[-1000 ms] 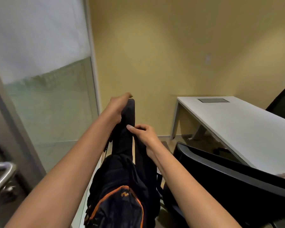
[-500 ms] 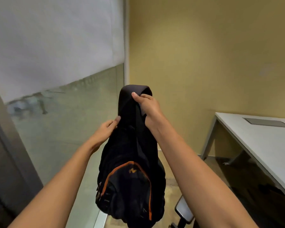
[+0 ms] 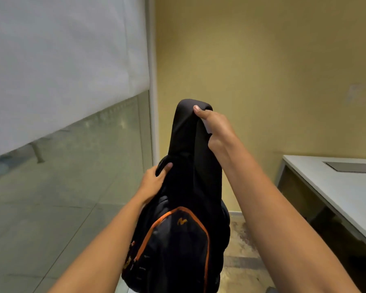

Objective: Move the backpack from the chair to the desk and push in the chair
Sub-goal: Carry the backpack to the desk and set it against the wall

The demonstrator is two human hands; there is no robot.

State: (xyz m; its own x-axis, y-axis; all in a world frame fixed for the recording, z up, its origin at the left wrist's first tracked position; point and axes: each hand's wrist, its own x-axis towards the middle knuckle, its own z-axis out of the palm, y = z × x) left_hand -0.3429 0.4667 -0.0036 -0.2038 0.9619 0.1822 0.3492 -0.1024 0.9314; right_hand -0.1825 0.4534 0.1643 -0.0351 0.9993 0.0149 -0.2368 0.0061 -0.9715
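left hand (image 3: 153,181): low, fingers gripping; right hand (image 3: 217,127): raised, fingers clenched

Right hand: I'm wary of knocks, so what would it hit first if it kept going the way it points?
Probably the yellow wall. The right hand, gripping the strap, points up and away toward it; nothing else shows between, though depth is unclear.

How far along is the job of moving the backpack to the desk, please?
Done: the backpack is lifted clear. In hand: right hand grips its strap, left hand steadies its side. Left: set it on the desk, then push in the chair, which is out of view.
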